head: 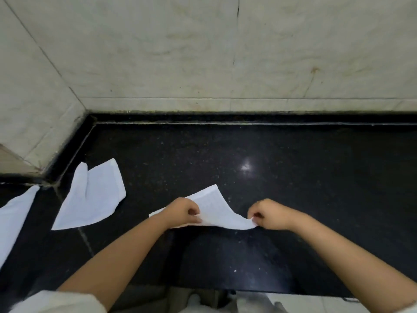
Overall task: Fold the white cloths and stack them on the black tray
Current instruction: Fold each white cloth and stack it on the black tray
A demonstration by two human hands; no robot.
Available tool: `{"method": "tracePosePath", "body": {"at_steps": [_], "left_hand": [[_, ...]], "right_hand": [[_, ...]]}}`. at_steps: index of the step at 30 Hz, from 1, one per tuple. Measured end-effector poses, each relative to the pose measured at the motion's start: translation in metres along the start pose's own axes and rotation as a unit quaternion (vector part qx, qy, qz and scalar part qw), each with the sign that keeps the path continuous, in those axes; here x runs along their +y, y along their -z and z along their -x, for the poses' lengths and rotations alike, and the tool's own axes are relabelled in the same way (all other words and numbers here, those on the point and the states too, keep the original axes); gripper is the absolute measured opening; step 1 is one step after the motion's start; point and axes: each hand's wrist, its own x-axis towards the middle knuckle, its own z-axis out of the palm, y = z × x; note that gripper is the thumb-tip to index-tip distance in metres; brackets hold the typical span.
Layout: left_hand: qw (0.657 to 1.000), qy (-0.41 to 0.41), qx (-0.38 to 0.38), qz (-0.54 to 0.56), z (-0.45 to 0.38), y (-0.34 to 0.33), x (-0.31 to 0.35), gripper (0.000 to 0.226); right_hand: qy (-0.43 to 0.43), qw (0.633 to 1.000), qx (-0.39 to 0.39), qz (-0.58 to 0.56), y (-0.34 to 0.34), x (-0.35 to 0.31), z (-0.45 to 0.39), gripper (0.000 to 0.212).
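L hand (184, 212) & R hand (268, 214) each pinch a near corner of the white cloth (216, 211), mid-counter (316, 177), far corner lifted. Risk: uneven pull skews the fold; thin pinch may slip. Black tray not in view.

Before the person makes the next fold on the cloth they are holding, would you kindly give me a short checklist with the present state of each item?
1. Left hand pinches the near edge of the held cloth: ok.
2. Right hand pinches the cloth's near right corner: ok.
3. Far corner of the held cloth lies flat: not ok, it curls upward.
4. Bare black counter beyond the cloth to fold onto: ok.
5. Unfolded cloth lies apart to the left, with another cloth at the left edge: ok.
6. Black tray ready for stacking: cannot tell, none in view.
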Motion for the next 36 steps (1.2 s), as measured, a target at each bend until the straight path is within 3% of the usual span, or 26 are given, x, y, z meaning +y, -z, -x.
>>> {"method": "tracePosePath", "body": {"at_steps": [3, 5, 9, 11, 13, 16, 18, 20, 23, 28, 31, 33, 36], "left_hand": [[0.996, -0.008, 0.051, 0.068, 0.002, 0.039, 0.008, 0.021], [0.991, -0.025, 0.113, 0.062, 0.0, 0.07, 0.015, 0.023], [0.947, -0.036, 0.32, -0.016, 0.003, 0.126, 0.036, 0.024], [0.919, -0.067, 0.389, -0.012, 0.009, 0.139, 0.047, 0.023], [0.908, -0.098, 0.407, -0.004, 0.017, 0.139, 0.051, 0.022], [0.932, -0.12, 0.342, -0.03, 0.024, 0.116, 0.034, 0.027], [0.965, -0.103, 0.231, -0.074, 0.026, 0.09, 0.016, 0.028], [0.985, -0.087, 0.081, -0.124, 0.028, 0.057, 0.003, 0.023], [0.982, -0.072, -0.106, -0.138, 0.037, 0.012, -0.007, 0.022], [0.941, -0.041, -0.31, -0.129, 0.041, -0.015, -0.013, 0.021], [0.948, -0.034, -0.286, -0.137, 0.03, -0.01, -0.012, 0.005], [0.976, -0.028, -0.182, -0.113, 0.018, -0.006, -0.013, 0.016], [0.998, 0.05, 0.024, -0.028, -0.002, -0.003, -0.015, 0.027]], "right_hand": [[-0.027, 0.999, 0.041, 0.014, 0.023, -0.001, -0.008, 0.021], [-0.057, 0.989, 0.133, 0.01, 0.043, -0.006, -0.015, 0.021], [-0.09, 0.906, 0.413, -0.036, 0.079, -0.027, -0.019, 0.02], [-0.069, 0.869, 0.489, -0.019, 0.088, -0.033, -0.015, 0.019], [-0.033, 0.857, 0.515, 0.0, 0.09, -0.035, -0.008, 0.017], [0.0, 0.906, 0.424, -0.007, 0.077, -0.03, 0.007, 0.014], [-0.012, 0.961, 0.271, 0.064, 0.053, -0.024, 0.014, 0.014], [-0.035, 0.983, 0.135, 0.121, 0.024, -0.021, 0.019, 0.017], [-0.061, 0.994, -0.022, 0.084, -0.017, -0.025, 0.023, 0.02], [-0.118, 0.972, -0.2, -0.02, -0.052, -0.023, 0.032, 0.024], [-0.153, 0.975, -0.143, -0.078, -0.053, -0.014, 0.029, 0.019], [-0.179, 0.981, -0.009, -0.073, -0.05, -0.005, 0.022, 0.02], [-0.243, 0.95, 0.182, -0.072, -0.047, 0.005, 0.008, 0.024]]}}
